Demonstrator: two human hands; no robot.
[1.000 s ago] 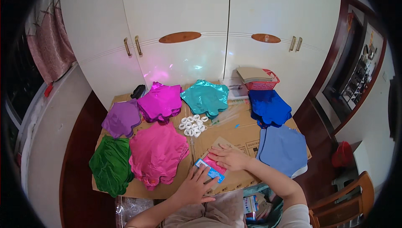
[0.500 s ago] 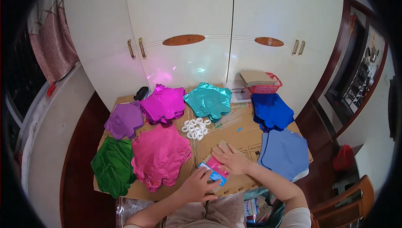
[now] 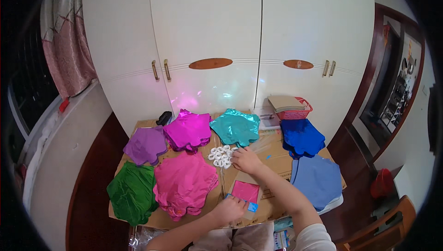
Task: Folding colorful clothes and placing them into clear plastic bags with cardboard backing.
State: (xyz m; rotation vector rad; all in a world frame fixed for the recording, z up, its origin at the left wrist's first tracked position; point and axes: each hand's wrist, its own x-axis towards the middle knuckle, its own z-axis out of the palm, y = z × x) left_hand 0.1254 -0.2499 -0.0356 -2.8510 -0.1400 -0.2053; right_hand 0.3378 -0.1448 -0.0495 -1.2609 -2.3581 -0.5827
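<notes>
A flat packet (image 3: 246, 190) with a pink panel and a blue strip lies near the table's front edge. My left hand (image 3: 229, 210) rests on its blue strip, fingers curled over the edge and gripping it. Farther up, my right hand (image 3: 246, 159) has its bent fingers at the right side of a cluster of white rings (image 3: 220, 156). The fingers are drawn together on a white ring, which they partly hide.
Stacked shiny sheets surround the work area: green (image 3: 132, 192), pink (image 3: 183, 185), purple (image 3: 145, 145), magenta (image 3: 188, 130), teal (image 3: 235, 127), dark blue (image 3: 302, 138) and light blue (image 3: 316, 182). A red basket (image 3: 295, 114) stands at the back right. A wooden chair (image 3: 392, 223) is at lower right.
My right hand has left the packet and moved up to the white rings. The left hand has closed over the packet's blue strip. The view has tilted up slightly.
</notes>
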